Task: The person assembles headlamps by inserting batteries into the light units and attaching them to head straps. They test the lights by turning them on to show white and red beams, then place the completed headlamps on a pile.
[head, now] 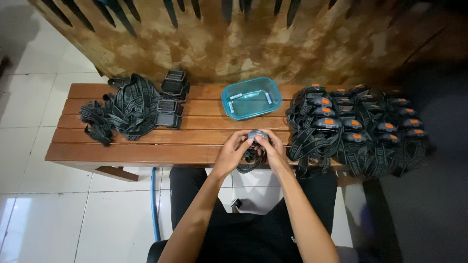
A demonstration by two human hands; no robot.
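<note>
Both our forearms are reaching forward from our dark lap toward the near edge of the wooden bench (122,146). We are holding one small headlamp (257,135) between the two hands, just above that front edge. Our left hand (233,152) is curling its fingers around the left side of the lamp body, and our right hand (274,152) is closing on the right side — both are clamped on it, thumbs on top. The black elastic strap of this lamp is hanging down under the hands.

We are seeing hard dark plastic on the lamp and woven fabric on the strap. The bench is made of long smooth slats with thin gaps between them. Beyond the hands a clear teal plastic container (251,97) with rounded corners is standing, with a few small pale pieces inside. At the right a dense group of finished headlamps (356,129) with orange buttons is lying, very near our right hand. At the left a pile of loose straps (122,109) and some dark lamp bodies (170,104) are resting, well apart from us — bare slats are lying between them and our hands.
</note>
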